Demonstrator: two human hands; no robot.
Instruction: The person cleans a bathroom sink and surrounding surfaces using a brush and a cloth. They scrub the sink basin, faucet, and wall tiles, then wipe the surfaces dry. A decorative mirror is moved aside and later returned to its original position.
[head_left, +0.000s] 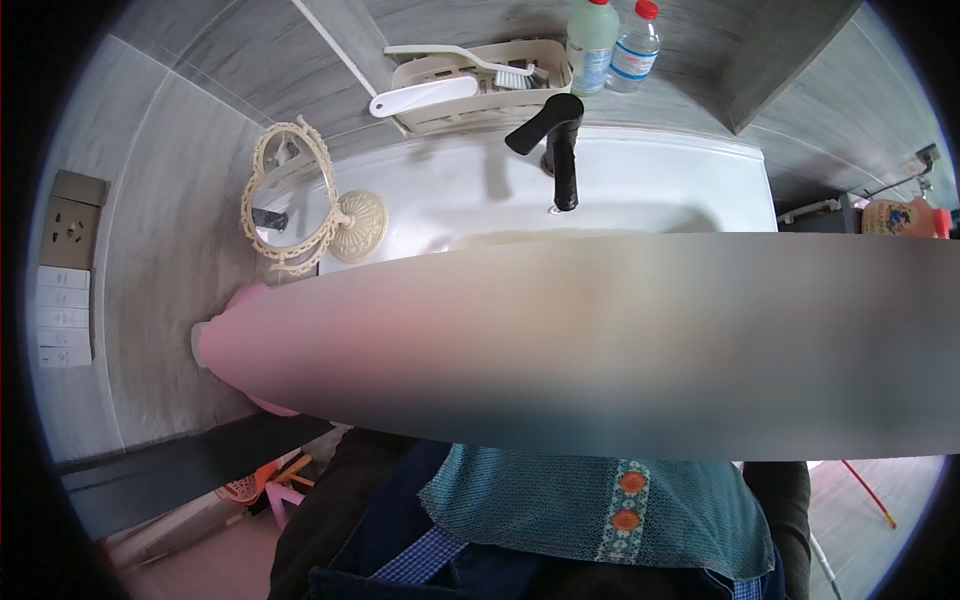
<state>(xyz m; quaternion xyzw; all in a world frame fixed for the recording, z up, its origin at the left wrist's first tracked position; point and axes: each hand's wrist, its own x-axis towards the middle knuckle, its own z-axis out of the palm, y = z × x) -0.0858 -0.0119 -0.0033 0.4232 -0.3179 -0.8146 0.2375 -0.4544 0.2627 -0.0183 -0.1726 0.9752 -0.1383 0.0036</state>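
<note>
A large, smeared shape (pixel 580 345) lies across the middle, pink at its left end and grey toward the right. It hides most of the space before me; I cannot make out what it is. More pink (pixel 250 293) shows behind its left end, with a pale tip beside it. Neither of my hands can be seen, and I cannot tell whether they are behind the shape. Beyond it stands a white washbasin (pixel 640 185) with a black tap (pixel 562 150). Teal knitted fabric (pixel 540 500) with an orange-flowered strip covers my front.
An ornate cream mirror (pixel 335 215) stands at the basin's left. Behind the basin, a beige basket (pixel 430 75) holds a white brush (pixel 510 76); two red-capped bottles (pixel 594 50) stand beside it. A pink bottle (pixel 895 217) is at right, a wall socket (pixel 72 230) at left.
</note>
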